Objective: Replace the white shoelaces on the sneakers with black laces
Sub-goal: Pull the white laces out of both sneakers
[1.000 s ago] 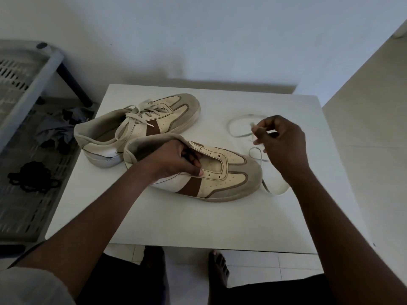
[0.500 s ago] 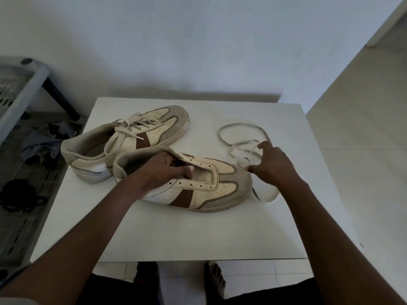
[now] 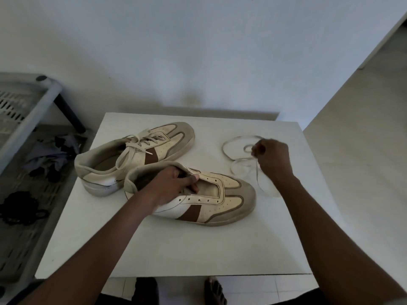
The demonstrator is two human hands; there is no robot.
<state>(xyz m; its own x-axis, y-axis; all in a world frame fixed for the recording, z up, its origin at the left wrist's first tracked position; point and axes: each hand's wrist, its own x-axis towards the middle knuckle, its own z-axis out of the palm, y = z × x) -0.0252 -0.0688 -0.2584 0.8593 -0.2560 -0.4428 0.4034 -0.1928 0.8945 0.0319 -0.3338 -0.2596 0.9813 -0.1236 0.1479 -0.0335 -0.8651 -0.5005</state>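
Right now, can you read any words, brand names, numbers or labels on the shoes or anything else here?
None can be read. Near shoe: no print shows on its side or tongue. Far shoe: none either. Table and loose lace: blank.

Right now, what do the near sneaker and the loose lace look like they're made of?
Near sneaker: looks like smooth cream leather, perforated, with a matte, napped grey toe, probably suede. Loose lace: flat, limp pale band, likely woven fabric; too blurred to confirm.
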